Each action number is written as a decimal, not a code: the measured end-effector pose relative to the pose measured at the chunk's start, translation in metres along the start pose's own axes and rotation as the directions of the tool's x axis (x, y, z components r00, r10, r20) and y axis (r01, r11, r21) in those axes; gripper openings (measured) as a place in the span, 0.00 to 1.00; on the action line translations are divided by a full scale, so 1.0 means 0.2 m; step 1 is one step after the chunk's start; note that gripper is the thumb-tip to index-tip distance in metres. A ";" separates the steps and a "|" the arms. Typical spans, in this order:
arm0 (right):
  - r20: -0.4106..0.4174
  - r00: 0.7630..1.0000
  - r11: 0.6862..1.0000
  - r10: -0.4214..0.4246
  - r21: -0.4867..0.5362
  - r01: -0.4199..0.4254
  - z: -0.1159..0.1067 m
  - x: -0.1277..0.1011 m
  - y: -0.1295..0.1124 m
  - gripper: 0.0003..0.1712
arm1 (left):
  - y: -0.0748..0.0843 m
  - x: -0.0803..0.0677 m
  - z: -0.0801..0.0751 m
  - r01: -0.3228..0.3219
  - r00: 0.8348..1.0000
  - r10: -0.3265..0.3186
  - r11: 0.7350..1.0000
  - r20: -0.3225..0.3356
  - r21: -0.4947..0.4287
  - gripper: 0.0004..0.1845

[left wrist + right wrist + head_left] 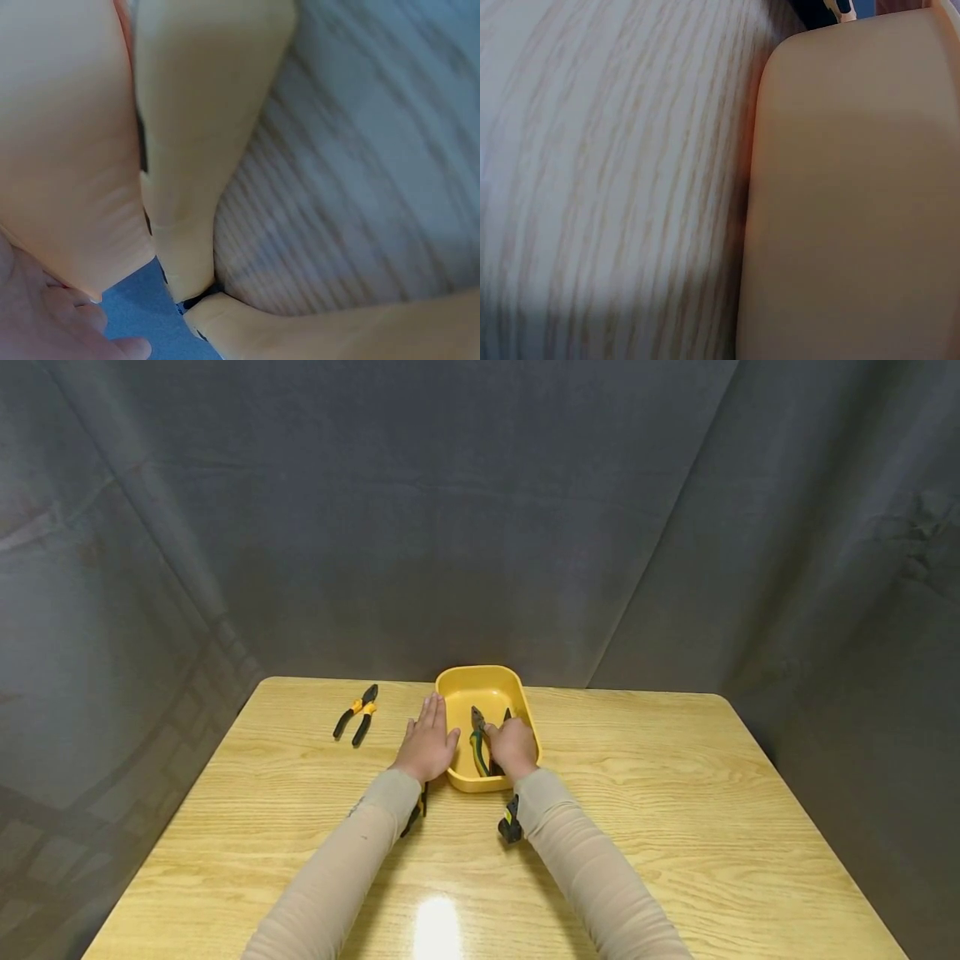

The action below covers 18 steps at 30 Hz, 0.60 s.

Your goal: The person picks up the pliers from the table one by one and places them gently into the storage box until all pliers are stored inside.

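Note:
A yellow bin (460,783) sits at the back middle of the wooden table. My left hand (427,747) lies with straight fingers along its left rim. Inside the bin, my right hand (513,748) has curled fingers around a dark tool, whose pointed tip (507,714) shows past the knuckles; most of it is hidden. Green-and-yellow-handled pliers (477,747) lie left of that hand in the bin. Part of a dark-handled tool (412,818) shows beside my left wrist. A black object with a yellow patch (510,822) is by my right wrist.
Black-and-yellow pliers (358,716) lie on the table (675,793) left of the bin, handles spread. A grey curtain (480,527) hangs behind the table's back edge. Close-up tan surfaces fill much of both wrist views.

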State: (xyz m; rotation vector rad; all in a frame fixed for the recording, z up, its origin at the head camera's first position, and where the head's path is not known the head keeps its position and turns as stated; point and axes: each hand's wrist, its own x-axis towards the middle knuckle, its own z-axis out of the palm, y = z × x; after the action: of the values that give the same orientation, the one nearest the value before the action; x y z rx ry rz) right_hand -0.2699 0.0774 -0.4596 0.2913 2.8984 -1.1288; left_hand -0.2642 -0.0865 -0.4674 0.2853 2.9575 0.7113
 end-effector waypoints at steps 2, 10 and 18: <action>-0.006 1.000 1.000 -0.001 -0.020 0.001 0.00 0.00 0.00 0.28 | 0.00 0.00 0.00 -0.003 1.000 0.003 1.000 -0.004 -0.001 0.38; -0.010 1.000 0.999 -0.008 -0.037 0.007 0.00 0.01 0.00 0.27 | 0.00 -0.01 0.00 -0.016 1.000 0.015 1.000 -0.012 -0.008 0.38; -0.010 1.000 1.000 -0.014 0.002 0.014 0.01 0.00 0.00 0.28 | 0.00 0.00 0.00 -0.019 1.000 0.018 1.000 -0.008 -0.013 0.38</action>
State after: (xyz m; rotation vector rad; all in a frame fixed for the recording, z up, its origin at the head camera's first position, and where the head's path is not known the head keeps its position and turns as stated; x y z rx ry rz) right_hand -0.2707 0.0764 -0.4602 0.2776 2.9129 -1.1354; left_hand -0.2639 -0.0871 -0.4673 0.3101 2.9601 0.7345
